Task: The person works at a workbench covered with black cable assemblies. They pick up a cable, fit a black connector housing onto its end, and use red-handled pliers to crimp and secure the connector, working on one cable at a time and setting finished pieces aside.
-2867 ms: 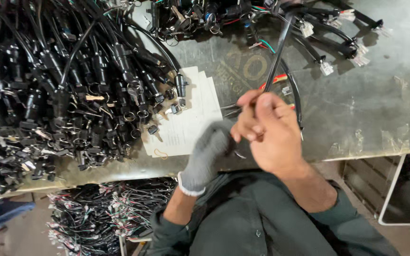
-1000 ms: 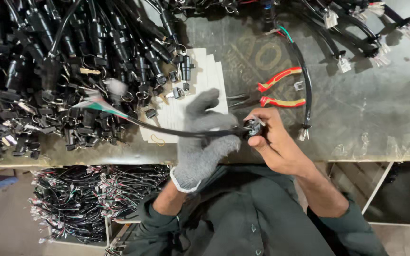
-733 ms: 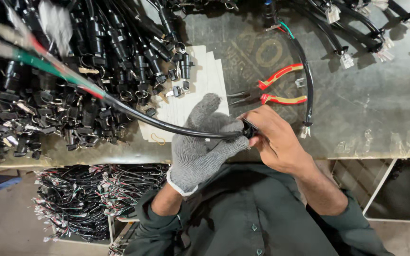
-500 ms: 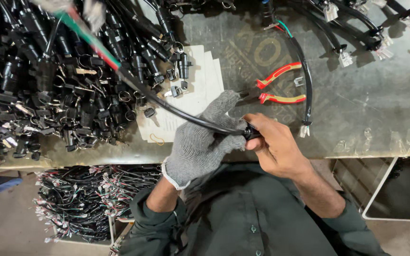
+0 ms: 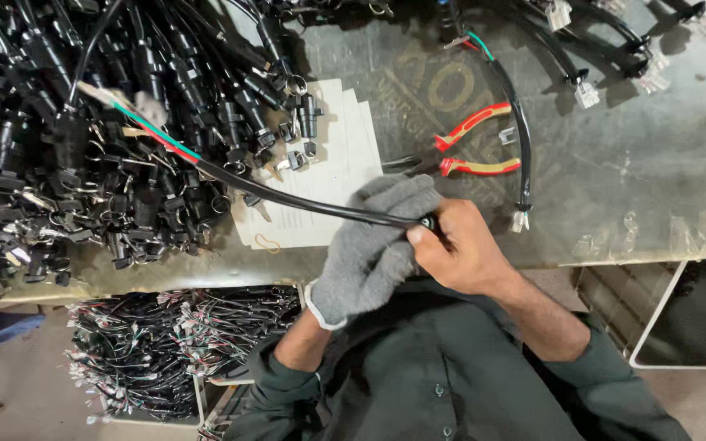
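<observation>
Huge pile of done black leads (image 5: 83,139) up and to the left of both hands, more bundles in bin (image 5: 181,351) below bench edge; a few loose leads far side, so most work looks done, some left. Paper (image 5: 332,155) just above glove. Pliers (image 5: 471,147) above R hand, idle. L hand (image 5: 373,249), gloved, wrapped shut round cable (image 5: 288,198); R hand (image 5: 463,249), bare, pinching plug (image 5: 428,220) at cable end. Plug prob. mid-fit, can't tell if seated.
</observation>
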A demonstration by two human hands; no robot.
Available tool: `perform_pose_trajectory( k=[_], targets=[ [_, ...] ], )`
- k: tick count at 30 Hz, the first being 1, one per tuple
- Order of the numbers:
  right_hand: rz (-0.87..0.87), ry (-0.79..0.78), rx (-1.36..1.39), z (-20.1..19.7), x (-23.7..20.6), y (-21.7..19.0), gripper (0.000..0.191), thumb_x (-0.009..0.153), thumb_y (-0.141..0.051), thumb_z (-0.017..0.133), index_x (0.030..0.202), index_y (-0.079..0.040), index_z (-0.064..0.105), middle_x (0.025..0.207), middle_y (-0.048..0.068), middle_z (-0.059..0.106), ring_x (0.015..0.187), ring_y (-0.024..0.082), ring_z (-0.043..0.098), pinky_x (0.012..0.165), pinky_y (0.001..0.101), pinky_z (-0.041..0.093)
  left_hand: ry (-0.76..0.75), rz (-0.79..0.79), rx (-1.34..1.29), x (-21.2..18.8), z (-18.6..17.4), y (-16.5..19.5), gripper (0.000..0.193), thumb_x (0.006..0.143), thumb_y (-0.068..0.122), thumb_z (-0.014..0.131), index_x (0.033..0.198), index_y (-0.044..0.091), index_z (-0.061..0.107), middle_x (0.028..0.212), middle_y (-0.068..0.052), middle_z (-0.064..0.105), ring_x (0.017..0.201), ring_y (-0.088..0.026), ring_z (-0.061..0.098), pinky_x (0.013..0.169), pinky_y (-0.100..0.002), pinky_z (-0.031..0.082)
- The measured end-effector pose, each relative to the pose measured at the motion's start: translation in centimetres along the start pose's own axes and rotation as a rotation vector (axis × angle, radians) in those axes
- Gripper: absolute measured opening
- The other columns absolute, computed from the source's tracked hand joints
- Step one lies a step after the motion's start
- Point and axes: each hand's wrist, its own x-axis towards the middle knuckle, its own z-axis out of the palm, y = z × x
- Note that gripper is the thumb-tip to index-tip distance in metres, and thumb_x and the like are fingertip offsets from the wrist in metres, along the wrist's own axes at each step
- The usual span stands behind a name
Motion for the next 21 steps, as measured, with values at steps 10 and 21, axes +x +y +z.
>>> perform_pose_trajectory(
  k=[10,21],
  targets=[
    [0.253,-0.586,0.633,-0.8,-1.5,4.5,0.042,0.102,-0.030,0.065,0.124,0.005,0.065,0.110,0.010,0.069,0.103,0.014,0.061,0.090,0.0328,0.052,-0.088,0.030,-0.278,0.1,-1.4,0.2,0.023,0.087,0.018,0.075,0.106,0.004,0.075,0.113,-0.009,0.075,0.116,-0.025,0.068,0.122,-0.051,0.036],
    [0.060,0.246,0.213,3.2,0.5,5.1,0.055,0.108,-0.041,0.062,0.139,-0.002,0.036,0.122,0.012,0.043,0.104,0.023,0.044,0.092,0.0395,0.039,0.189,-0.380,-0.553,-0.3,1.4,-1.5,0.041,0.105,0.014,0.053,0.143,0.000,0.054,0.135,-0.004,0.059,0.098,-0.008,0.055,0.086,-0.023,0.049]
  ],
)
